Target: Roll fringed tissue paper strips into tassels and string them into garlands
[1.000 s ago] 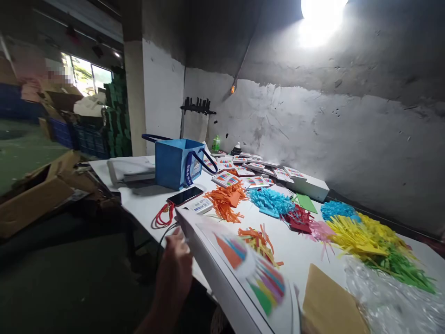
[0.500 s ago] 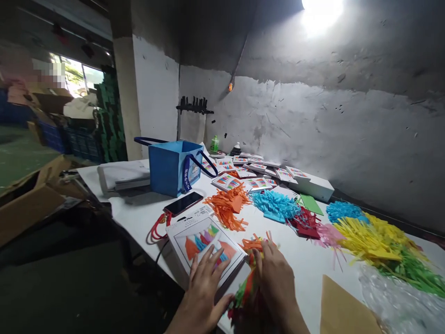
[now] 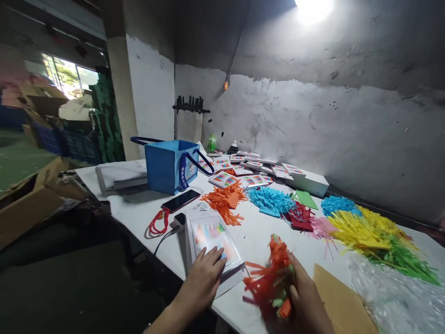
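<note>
My left hand [image 3: 205, 273] lies with its fingers spread over a white box [image 3: 215, 241] whose lid carries a picture of coloured tassels. My right hand [image 3: 306, 292] is closed around a bunch of paper tassels [image 3: 273, 273], mostly orange and red with some green, just right of the box. The bunch is partly blurred, and my fingers hide some of it. Beyond the box lies a pile of orange tassels [image 3: 227, 202]. Blue tassels [image 3: 271, 199] and dark red tassels [image 3: 301, 215] lie farther right.
A blue bag [image 3: 162, 167] and a phone [image 3: 181, 201] stand and lie at the left, near a red cord [image 3: 158, 225]. Several printed boxes [image 3: 253, 181] are spread at the back. Yellow tassels [image 3: 361, 232], clear plastic [image 3: 389, 287] and brown cardboard [image 3: 337, 297] are on the right.
My right hand has lifted the tassel bunch and moved it right, away from the box. The white box has turned and shifted slightly under my left hand.
</note>
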`<state>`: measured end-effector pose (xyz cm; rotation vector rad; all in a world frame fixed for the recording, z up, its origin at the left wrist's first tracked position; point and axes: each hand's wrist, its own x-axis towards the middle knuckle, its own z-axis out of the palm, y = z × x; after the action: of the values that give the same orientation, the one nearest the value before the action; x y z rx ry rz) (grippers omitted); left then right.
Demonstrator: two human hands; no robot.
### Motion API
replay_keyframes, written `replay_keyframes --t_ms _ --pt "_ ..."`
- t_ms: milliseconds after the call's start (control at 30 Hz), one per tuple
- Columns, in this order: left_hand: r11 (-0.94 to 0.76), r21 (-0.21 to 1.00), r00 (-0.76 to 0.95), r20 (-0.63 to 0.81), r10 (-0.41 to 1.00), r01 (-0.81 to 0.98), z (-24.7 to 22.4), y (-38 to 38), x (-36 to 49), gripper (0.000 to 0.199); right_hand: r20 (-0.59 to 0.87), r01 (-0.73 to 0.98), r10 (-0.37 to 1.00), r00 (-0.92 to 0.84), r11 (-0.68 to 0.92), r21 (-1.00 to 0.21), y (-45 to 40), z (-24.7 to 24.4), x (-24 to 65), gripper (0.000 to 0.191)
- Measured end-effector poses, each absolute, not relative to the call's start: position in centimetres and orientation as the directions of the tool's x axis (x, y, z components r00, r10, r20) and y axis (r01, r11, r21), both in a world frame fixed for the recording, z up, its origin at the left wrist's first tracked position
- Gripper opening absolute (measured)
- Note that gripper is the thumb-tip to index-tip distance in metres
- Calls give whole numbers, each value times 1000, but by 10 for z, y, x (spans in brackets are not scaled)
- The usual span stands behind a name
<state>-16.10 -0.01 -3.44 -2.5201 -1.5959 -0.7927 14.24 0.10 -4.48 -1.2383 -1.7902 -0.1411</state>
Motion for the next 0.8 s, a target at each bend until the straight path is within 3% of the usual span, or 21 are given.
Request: replay_keyframes --t_ms 67,167,267,333,433,567,633,700,800 --pt "-506 254 348 477 807 824 -27 -1 -153 38 725 729 655 -212 600 -329 -20 -42 131 69" --pt "-579 291 375 531 760 762 -13 -5 -138 37 737 703 514 -440 707 -74 -44 -47 114 57" --pt "-574 322 330 570 752 753 1 -10 -122 34 591 636 434 -680 750 181 -53 -48 121 50" --pt "-531 341 269 582 767 776 7 -15 -111 26 522 613 428 -738 748 255 -55 -44 137 51" --pt "-559 299 335 556 761 774 11 -26 -89 19 470 673 535 -702 714 193 -61 -36 156 58" --pt "-645 226 475 511 717 730 14 -41 -64 23 458 818 768 -448 559 -137 -71 -45 152 67" --pt "-636 227 476 493 728 738 16 -44 -56 23 562 848 738 -374 517 -114 -73 -64 138 57" --pt "-627 209 476 486 733 751 15 -45 -50 20 664 809 608 -434 587 -9 -72 -84 122 43" --pt "-653 133 502 534 681 745 1 -48 -40 20 652 803 656 -381 585 -119 -62 -97 102 40"
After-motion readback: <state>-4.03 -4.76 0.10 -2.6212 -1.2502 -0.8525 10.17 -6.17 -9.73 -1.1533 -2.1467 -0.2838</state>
